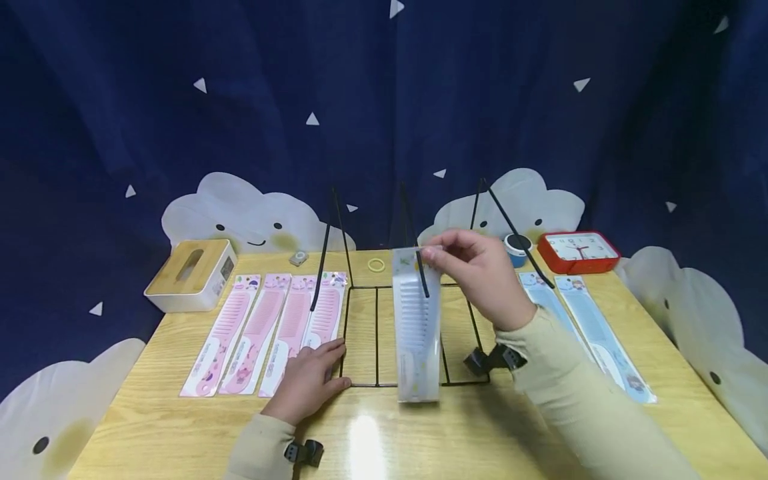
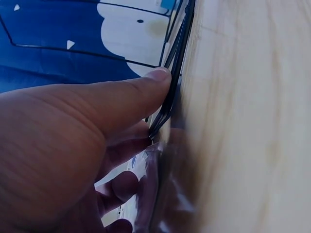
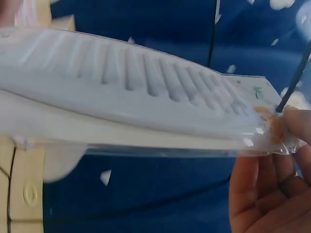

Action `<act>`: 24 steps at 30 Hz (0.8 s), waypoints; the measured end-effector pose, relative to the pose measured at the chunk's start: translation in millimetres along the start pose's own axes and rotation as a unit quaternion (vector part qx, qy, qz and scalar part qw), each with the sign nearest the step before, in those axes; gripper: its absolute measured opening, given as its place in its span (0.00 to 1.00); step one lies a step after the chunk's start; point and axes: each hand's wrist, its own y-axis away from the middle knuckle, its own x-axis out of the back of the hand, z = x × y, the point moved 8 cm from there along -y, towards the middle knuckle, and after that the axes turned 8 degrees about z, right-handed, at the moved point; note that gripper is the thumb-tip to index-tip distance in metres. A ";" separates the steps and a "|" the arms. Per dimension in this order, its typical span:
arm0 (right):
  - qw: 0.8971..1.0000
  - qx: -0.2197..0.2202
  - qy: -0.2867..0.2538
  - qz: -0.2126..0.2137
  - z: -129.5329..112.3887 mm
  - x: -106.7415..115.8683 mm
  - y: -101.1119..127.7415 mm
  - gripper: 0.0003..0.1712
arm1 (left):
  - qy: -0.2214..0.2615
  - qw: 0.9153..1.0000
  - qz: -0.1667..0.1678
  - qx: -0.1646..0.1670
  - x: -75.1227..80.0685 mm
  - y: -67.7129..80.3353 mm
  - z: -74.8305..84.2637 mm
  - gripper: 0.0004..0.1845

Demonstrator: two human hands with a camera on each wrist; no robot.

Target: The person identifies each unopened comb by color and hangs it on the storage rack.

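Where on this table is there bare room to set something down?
Bare wood along the near table edge, and between the rack and blue combs. Crowded: pink combs beside the left hand, and the rack, where the right hand holds a white comb.

A dark blue curtain (image 1: 384, 100) hangs in folds across the whole back of the room, scattered with small white triangles; along its lower edge sit white cloud shapes (image 1: 240, 213) with little smiling faces, more of them showing at both sides. In front stands the pale wooden surface (image 1: 420, 433), its grain plain to see; a bright patch of overhead light glares off its near edge.
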 end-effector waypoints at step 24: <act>0.977 -0.100 0.171 -0.075 144.9 46.1 -45.4 0.19 | -0.001 1.000 0.004 -0.011 0.2 -2.3 -1.5 0.33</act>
